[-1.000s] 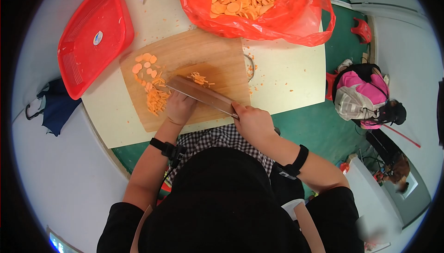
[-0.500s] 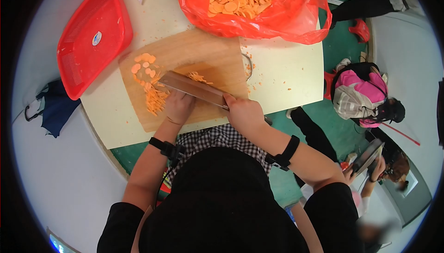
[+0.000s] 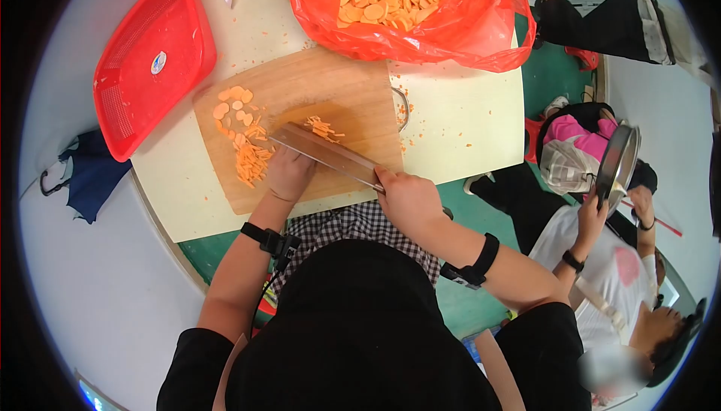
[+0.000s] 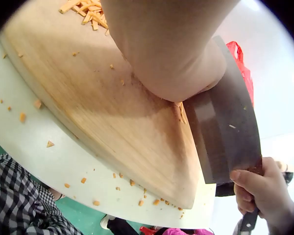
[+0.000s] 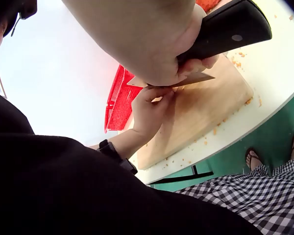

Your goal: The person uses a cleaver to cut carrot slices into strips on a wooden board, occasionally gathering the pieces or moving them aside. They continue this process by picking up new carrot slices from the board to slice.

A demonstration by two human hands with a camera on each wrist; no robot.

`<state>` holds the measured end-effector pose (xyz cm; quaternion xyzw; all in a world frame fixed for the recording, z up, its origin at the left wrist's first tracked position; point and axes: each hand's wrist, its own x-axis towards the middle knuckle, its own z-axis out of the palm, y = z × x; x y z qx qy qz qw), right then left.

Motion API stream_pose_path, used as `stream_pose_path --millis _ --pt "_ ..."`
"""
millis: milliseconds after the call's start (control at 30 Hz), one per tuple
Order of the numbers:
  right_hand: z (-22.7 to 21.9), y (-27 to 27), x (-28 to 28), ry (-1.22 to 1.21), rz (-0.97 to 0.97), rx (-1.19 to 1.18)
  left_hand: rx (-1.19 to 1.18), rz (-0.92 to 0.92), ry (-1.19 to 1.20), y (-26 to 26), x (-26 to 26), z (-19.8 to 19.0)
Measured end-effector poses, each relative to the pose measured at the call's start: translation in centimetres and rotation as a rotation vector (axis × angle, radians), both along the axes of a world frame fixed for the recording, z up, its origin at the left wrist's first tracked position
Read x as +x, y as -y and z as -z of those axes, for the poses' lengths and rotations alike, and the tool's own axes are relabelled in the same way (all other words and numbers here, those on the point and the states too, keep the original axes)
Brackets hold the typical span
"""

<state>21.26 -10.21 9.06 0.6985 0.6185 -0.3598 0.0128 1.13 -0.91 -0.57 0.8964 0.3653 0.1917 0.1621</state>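
Observation:
My right hand (image 3: 409,199) grips the dark handle of a cleaver (image 3: 330,157), its broad blade slanting across the wooden cutting board (image 3: 353,80). Close against the blade, my left hand (image 3: 291,174) has its fingers curled down over carrot slices, which the hand mostly hides. In the right wrist view, a sliver of orange shows by the left fingertips (image 5: 170,93). Beyond the blade lie thin carrot strips (image 3: 323,127). Left of my left hand is a pile of carrot sticks (image 3: 251,164), with loose carrot rounds (image 3: 236,107) above it.
A red plastic bag (image 3: 481,43) full of carrot slices stands at the table's far side. A red basket (image 3: 150,95) sits at the left edge. Orange crumbs dot the pale tabletop (image 3: 466,110). At right, a person (image 3: 601,253) carries a round metal pan (image 3: 617,163).
The cleaver shifted up-left, then back down-right with my right hand. My left hand stays nearly in place. A person with the pan has come into view at right; another person's legs appear upper right.

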Motion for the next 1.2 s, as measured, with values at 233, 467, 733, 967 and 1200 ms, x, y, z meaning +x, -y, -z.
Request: stream_pose_path --millis 233,467,733,967,1200 --pt "1.4 -0.7 -0.2 0.034 -0.024 -0.013 -0.009 -0.010 0.012 0.0 0.1 -0.1" --pt "2.0 -1.5 -0.6 0.037 0.015 -0.067 -0.028 -0.040 0.033 0.2 0.3 -0.1" --pt "0.9 -0.5 1.0 -0.106 0.200 -0.143 0.006 -0.027 0.036 -0.4 1.5 -2.0" --pt "0.4 -0.1 1.6 -0.076 0.231 -0.167 -0.001 -0.004 0.011 -0.8 1.7 -2.4" --pt "0.0 0.9 1.7 -0.030 0.129 -0.056 0.001 0.002 -0.048 -0.5 0.8 -1.4"
